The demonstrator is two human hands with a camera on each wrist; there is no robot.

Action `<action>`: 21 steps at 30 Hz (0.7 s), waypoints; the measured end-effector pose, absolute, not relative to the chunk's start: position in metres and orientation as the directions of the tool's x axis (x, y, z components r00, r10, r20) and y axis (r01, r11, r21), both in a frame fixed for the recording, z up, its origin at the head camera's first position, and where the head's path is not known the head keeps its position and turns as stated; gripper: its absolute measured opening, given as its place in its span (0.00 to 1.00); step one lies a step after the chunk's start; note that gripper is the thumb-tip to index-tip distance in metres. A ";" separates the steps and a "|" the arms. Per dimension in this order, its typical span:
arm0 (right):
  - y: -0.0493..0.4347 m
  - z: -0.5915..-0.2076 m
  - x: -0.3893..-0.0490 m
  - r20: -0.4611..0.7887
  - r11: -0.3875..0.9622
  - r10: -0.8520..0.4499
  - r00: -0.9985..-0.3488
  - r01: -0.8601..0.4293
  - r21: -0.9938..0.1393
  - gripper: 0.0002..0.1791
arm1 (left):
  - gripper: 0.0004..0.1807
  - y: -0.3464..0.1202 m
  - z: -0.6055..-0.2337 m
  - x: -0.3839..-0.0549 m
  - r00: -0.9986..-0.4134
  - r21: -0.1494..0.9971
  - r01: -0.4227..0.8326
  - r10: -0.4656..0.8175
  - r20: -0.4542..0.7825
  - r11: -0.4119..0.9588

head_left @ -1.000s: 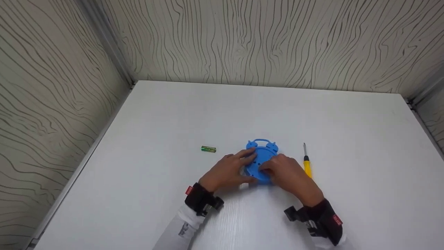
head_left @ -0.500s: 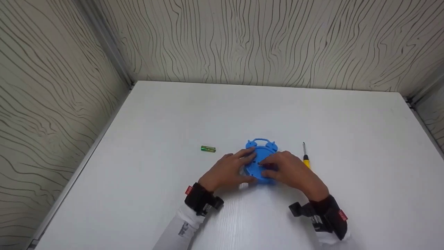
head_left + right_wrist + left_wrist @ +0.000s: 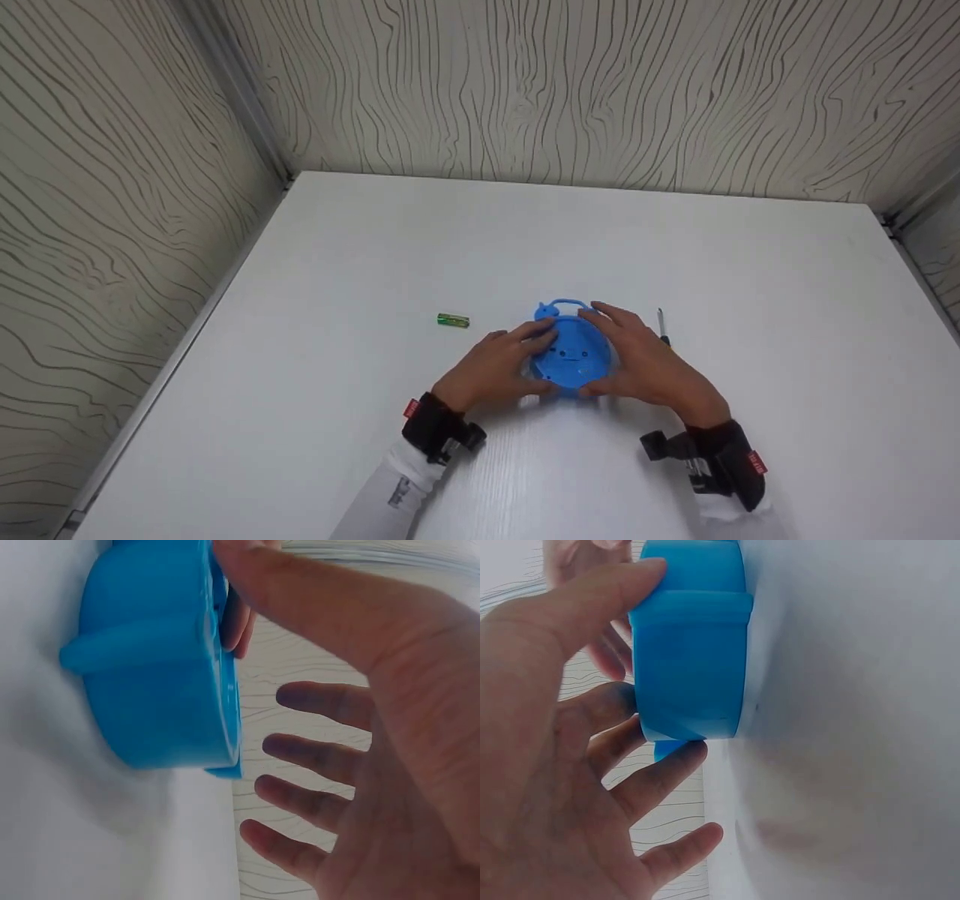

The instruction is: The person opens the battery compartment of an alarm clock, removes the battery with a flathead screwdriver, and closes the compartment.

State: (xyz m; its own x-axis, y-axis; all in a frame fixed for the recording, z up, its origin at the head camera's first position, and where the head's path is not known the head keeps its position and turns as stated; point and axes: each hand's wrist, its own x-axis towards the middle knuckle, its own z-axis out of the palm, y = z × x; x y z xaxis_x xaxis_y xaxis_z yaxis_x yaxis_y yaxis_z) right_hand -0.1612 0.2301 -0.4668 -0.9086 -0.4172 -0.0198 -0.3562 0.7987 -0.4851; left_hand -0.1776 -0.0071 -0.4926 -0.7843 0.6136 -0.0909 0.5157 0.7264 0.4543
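A blue twin-bell alarm clock (image 3: 571,352) lies flat on the white table, its back with small dark holes turned up. My left hand (image 3: 495,369) grips its left side, thumb at the lower edge and fingers over the upper left. In the left wrist view the thumb and fingers bracket the clock's side wall (image 3: 690,667). My right hand (image 3: 645,364) spreads over the right side and covers the right bell. The right wrist view has its thumb at the clock's rim, while the other fingers (image 3: 315,757) stretch straight, apart from the blue body.
A green battery (image 3: 453,320) rests on the table to the left of the clock. To the right lies a screwdriver (image 3: 662,324), its handle mostly hidden behind my right hand. Wood-patterned panels (image 3: 525,90) rise behind the table and at its sides.
My right hand's fingertips have left the middle of the clock's back and spread outward to its right edge, baring the back. The left hand has stayed in place.
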 end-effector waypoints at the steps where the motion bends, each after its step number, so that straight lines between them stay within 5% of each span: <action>1: 0.231 -0.468 -0.162 -0.037 0.796 -0.415 -0.909 -0.343 -0.498 0.58 | 0.44 -0.007 -0.493 -0.178 -0.785 0.453 0.515 0.613 -0.093 0.728; 10: 0.239 -0.478 -0.164 -0.152 0.727 -0.425 -0.892 -0.236 -0.644 0.70 | 0.44 -0.006 -0.492 -0.177 -0.782 0.473 0.512 0.617 -0.089 0.717; 21: 0.238 -0.481 -0.166 -0.184 0.717 -0.430 -0.884 -0.210 -0.665 0.68 | 0.44 -0.007 -0.491 -0.178 -0.782 0.474 0.520 0.619 -0.072 0.711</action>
State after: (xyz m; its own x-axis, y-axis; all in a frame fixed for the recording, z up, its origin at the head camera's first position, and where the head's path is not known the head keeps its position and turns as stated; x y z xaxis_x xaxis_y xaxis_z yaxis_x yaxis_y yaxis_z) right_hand -0.1656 0.2376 -0.4813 -0.8840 -0.4299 -0.1838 -0.2105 0.7169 -0.6646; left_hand -0.1777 -0.0071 -0.4911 -0.7818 0.6194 -0.0717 0.5199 0.7109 0.4736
